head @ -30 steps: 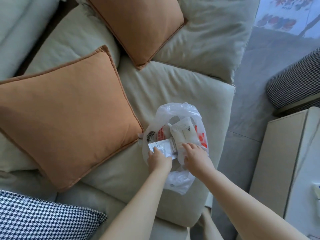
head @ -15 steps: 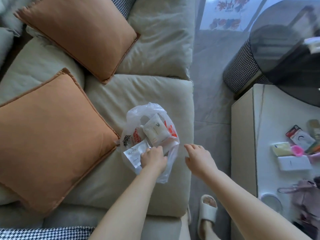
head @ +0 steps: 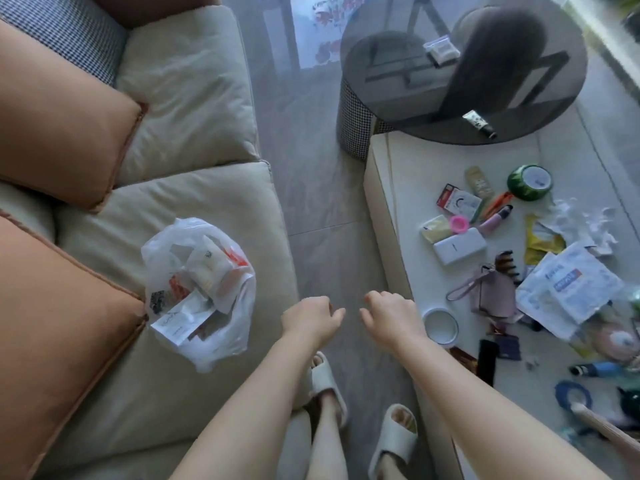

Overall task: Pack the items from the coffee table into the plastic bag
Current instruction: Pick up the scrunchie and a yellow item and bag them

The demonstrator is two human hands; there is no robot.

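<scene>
A clear plastic bag (head: 228, 336) with red print lies open on the beige sofa seat, holding several packets, one a white sachet (head: 180, 320). My left hand (head: 310, 318) and my right hand (head: 391, 315) hover over the floor between sofa and coffee table, fingers loosely curled, holding nothing. The white coffee table (head: 391, 202) on the right carries several items: a white power bank (head: 459, 249), a pink pouch (head: 493, 294), a green tape roll (head: 529, 181), a white tape roll (head: 440, 325) and printed plastic packets (head: 571, 289).
Orange cushions (head: 59, 109) lie on the sofa to the left of the bag. A round dark glass table (head: 460, 64) stands beyond the coffee table with a tube (head: 479, 124) and a packet on it. My slippered feet (head: 327, 382) stand on the grey floor between sofa and table.
Both hands have let go of the bag and drawn back to the right, over the floor. The view has swung right, bringing the coffee table into sight. The bag stays on the sofa.
</scene>
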